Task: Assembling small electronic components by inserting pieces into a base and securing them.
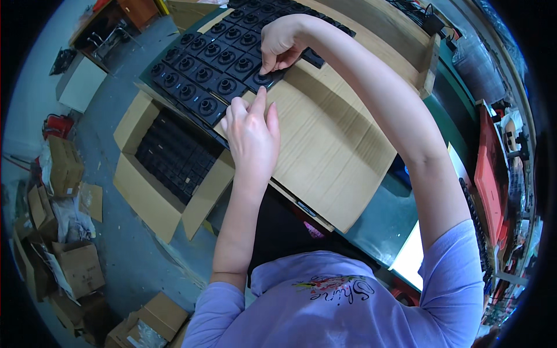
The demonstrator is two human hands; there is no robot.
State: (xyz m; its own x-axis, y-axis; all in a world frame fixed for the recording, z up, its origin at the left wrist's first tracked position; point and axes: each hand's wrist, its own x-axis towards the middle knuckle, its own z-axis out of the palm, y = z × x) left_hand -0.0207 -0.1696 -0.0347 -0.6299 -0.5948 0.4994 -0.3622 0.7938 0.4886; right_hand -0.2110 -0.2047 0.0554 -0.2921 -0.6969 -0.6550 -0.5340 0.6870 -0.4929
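Note:
Rows of black square units with round raised centres (225,86) cover the far left of the bench top. My right hand (281,46) reaches over from the right, fingers bent down and closed at the round part of a black unit (262,78) at the near edge of the rows. Just in front of it is my left hand (250,130), fingers stretched and apart, its index fingertip close to that same unit. Whether that fingertip touches the unit I cannot tell. Under my left hand lies a flat sheet of brown cardboard (331,145).
Below the bench on the left stands an open carton (145,200) packed with black units. More cardboard boxes (78,267) lie on the floor at the far left. To the right are a red panel (489,174) and a clear plastic stack (478,66). A wooden ledge (429,66) edges the bench.

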